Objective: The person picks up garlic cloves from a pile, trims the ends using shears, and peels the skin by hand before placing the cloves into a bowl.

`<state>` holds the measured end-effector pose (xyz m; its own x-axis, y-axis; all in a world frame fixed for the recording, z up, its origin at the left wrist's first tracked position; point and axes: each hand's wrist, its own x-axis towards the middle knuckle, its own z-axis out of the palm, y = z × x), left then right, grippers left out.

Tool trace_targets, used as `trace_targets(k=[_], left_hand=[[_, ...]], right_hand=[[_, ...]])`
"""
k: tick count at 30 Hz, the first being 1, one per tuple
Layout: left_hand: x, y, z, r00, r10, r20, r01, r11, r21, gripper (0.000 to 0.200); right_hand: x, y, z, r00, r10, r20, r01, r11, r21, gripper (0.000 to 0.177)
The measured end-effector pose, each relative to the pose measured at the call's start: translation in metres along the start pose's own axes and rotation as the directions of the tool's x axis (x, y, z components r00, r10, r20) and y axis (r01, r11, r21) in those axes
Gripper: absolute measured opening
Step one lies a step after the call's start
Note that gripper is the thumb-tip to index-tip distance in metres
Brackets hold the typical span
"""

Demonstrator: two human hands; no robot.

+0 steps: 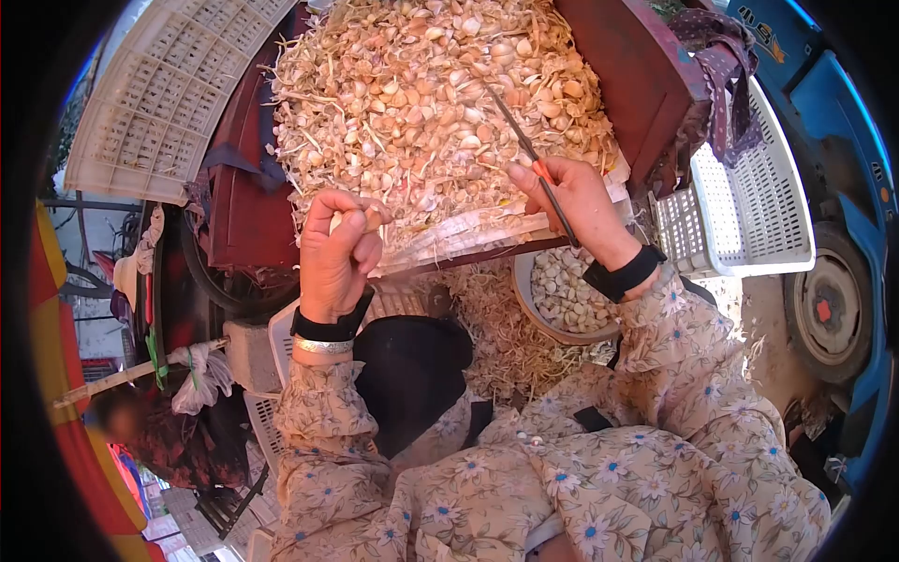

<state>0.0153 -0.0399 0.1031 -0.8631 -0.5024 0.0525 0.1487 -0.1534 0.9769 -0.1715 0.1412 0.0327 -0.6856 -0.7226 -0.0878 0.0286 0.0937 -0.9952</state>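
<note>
My left hand is closed in a pinch at the front edge of the garlic pile, with a pale garlic clove at its fingertips. In my right hand is a thin, dark, stick-like tool with an orange-red part near the grip. Its far end points up over the heap and its near end sticks out below my palm. Loose garlic cloves, mixed with dry skins and stalks, fill the dark red cart bed in front of me.
Below the cart's edge stands a round tub of pale cloves, with garlic scraps around it. White plastic crates stand at right; another crate leans at upper left. A blue vehicle's wheel is far right. A person is at lower left.
</note>
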Motion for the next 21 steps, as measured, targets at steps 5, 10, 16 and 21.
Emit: trace_targets(k=[5,10,16,21], left_hand=[[-0.08,0.044,-0.072,0.871,-0.33,-0.365,0.481,0.729,0.488,0.01],[-0.158,0.033,-0.161,0.88,-0.292,-0.375,0.353,-0.126,0.927,0.02],[-0.051,-0.006,-0.073,0.968,0.014,-0.252,0.222,0.431,0.875,0.022],[0.032,-0.06,-0.031,0.99,0.137,-0.026,-0.024,0.356,0.934,0.018]], right_hand=[[-0.001,0.002,-0.001,0.998,-0.065,-0.015,0.064,0.997,-0.041,0.049],[-0.003,0.005,-0.001,0.998,-0.063,-0.024,0.06,0.993,-0.099,0.049],[0.0,0.007,0.003,0.997,-0.069,-0.017,0.067,0.994,-0.081,0.048],[0.002,0.009,0.0,0.997,-0.078,-0.023,0.076,0.993,-0.091,0.047]])
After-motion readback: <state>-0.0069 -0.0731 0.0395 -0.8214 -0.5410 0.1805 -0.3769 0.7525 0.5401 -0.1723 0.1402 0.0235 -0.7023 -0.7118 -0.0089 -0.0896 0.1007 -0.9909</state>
